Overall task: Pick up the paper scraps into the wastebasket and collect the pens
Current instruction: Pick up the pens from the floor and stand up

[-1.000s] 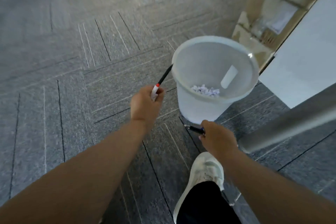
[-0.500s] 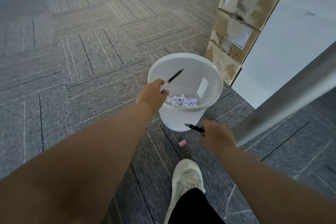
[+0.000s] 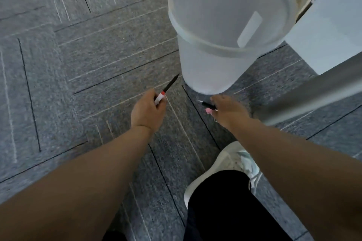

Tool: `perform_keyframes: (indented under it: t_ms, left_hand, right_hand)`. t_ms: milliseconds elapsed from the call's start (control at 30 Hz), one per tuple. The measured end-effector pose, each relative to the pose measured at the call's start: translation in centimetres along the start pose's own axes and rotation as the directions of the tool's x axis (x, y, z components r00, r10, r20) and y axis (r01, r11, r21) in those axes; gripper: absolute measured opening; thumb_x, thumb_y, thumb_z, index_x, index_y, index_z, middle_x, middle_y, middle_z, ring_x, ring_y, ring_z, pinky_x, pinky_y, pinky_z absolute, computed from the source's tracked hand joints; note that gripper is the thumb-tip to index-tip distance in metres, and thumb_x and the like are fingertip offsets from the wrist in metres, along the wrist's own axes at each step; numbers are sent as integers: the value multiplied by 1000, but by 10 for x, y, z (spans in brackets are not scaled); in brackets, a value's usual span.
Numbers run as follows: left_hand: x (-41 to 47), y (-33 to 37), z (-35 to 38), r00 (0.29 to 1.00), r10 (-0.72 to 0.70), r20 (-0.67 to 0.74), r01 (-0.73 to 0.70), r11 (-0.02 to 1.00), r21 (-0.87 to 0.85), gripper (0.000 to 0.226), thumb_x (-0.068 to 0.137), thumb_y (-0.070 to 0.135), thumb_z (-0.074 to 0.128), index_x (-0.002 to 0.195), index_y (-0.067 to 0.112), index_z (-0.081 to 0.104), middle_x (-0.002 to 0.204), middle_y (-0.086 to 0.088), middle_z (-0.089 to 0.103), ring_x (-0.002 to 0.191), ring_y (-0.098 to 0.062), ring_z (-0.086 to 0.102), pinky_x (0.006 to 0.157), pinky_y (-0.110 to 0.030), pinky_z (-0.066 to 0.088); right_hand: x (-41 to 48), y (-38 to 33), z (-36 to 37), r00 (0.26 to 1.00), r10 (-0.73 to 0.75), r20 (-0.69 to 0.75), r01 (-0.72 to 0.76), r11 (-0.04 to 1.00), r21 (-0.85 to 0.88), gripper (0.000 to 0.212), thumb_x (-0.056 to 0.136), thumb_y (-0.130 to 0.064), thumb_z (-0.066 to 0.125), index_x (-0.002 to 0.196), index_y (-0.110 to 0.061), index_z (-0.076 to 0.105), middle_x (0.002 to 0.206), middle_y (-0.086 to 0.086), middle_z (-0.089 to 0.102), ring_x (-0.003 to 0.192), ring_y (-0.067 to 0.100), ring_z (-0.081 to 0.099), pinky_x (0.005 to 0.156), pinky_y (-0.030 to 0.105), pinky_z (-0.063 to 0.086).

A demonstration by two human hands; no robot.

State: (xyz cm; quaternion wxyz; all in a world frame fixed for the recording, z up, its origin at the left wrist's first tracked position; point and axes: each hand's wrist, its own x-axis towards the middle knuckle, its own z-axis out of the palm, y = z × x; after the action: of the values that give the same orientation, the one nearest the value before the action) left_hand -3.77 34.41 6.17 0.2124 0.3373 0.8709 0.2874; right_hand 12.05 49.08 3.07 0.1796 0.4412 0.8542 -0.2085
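Open carpet [image 3: 78, 64] left of wastebasket [image 3: 205, 68]; metal post [image 3: 313, 96], white panel [image 3: 333, 35] at right.

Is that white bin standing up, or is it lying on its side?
Upright. The wastebasket stands on its narrower base on the carpet, with its round open rim facing up toward the camera.

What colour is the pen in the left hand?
Black pen with a red-and-white band; head view.
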Motion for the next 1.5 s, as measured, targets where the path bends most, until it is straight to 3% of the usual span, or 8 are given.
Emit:
perform_keyframes:
  t_ms: [100,300,600,767,900,1067,1333,1500]
  left_hand:
    - [1,-25,19,997,-41,66,40,999,9,28,98,33,43,80,12,40,67,-7,44,55,-25,30,53,-36,27]
    - [-13,-36,-11,986,-108,123,104,994,36,24,98,31,42,83,12,43,64,-2,43,53,-21,32,48,-31,26]
    - [-98,31,-156,974,-227,11,227,974,24,27,98,35,38,98,10,48,64,-2,46,51,-19,41,44,-29,26]
    - [-159,103,-249,998,-56,-35,56,998,19,16,97,27,41,97,12,47,68,-3,48,51,-19,42,47,-29,33]
    - [-187,168,-305,987,69,-144,-70,998,3,13,95,27,41,88,16,45,66,0,49,58,-24,49,51,-32,39]
    - [-213,252,-340,951,250,-181,-254,967,1,17,94,28,44,85,14,45,71,-5,53,64,-28,51,54,-30,37]
    - [-246,375,-375,886,413,-209,-427,904,-24,17,93,24,45,82,12,41,77,-9,53,71,-29,48,59,-30,32]
    - [-260,449,-398,841,506,-193,-517,856,-4,22,95,28,40,84,10,46,79,-8,50,73,-28,46,60,-29,32]
  right_hand:
    - [18,-1,30,1000,1,21,0,999,-47,49,92,-40,50,135,-26,32,131,13,37,108,37,52,84,44,48]
    - [12,-21,51,996,56,-71,-58,998,-26,39,91,-31,53,120,-7,41,124,19,41,108,38,48,79,40,43]
    - [-141,-102,-78,963,-259,-72,262,965,34,28,87,-26,58,103,-4,58,108,16,47,80,31,53,74,36,45]
    - [-247,-120,-197,902,-319,-290,335,942,3,21,84,-26,59,91,-6,60,89,15,59,84,34,57,65,32,41]
    - [-319,-121,-278,866,-286,-410,302,953,-27,19,85,-27,57,76,-12,49,62,1,45,73,30,54,59,29,36]
    - [-385,-109,-341,839,-175,-515,167,984,-62,16,85,-29,54,93,-15,58,80,5,56,83,29,60,63,29,45]
    - [-469,-70,-414,711,-93,-697,132,991,3,16,86,-28,52,84,-13,57,85,9,63,74,27,58,56,28,39]
    - [-522,-38,-474,613,30,-790,132,981,140,23,88,-31,53,71,-18,44,68,6,51,71,31,53,56,28,35]
